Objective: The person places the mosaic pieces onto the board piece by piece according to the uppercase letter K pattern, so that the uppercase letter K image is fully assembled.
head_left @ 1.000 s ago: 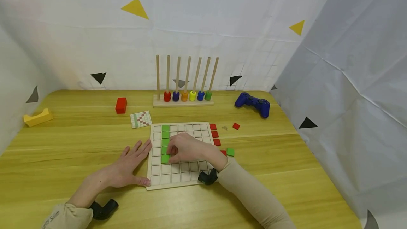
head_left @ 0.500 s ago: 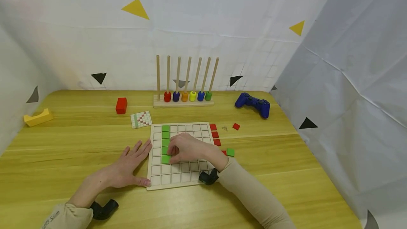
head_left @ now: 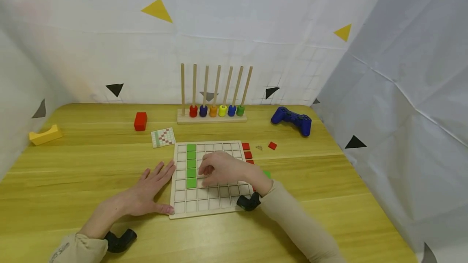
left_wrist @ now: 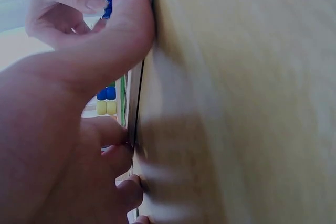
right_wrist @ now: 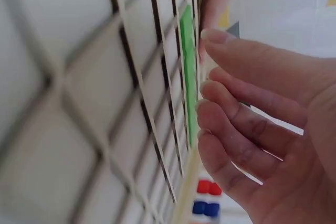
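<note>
A wooden grid board (head_left: 191, 206) lies in front of me. One of its columns, second from the left, holds several green square tiles (head_left: 191, 163). My left hand (head_left: 140, 196) rests with fingers spread on the table, its thumb and fingertips touching the board's left edge. Over the middle of the board is my right hand (head_left: 230, 169), just right of the green column. In the right wrist view its fingers (right_wrist: 231, 119) are loosely bent, and thumb and fingertips stand apart with nothing between them. The right hand and forearm hide part of the grid.
Red tiles (head_left: 248, 155) line the board's right side, with a green tile (head_left: 267, 173) partly hidden by the wrist. A loose red tile (head_left: 272, 145), pattern card (head_left: 163, 137), bead rack (head_left: 212, 119), blue game controller (head_left: 291, 121), red block (head_left: 140, 121) and yellow block (head_left: 46, 135) lie farther back.
My right hand has let go of the lowest green tile in the column and moved slightly right. The left hand stays against the board's edge.
</note>
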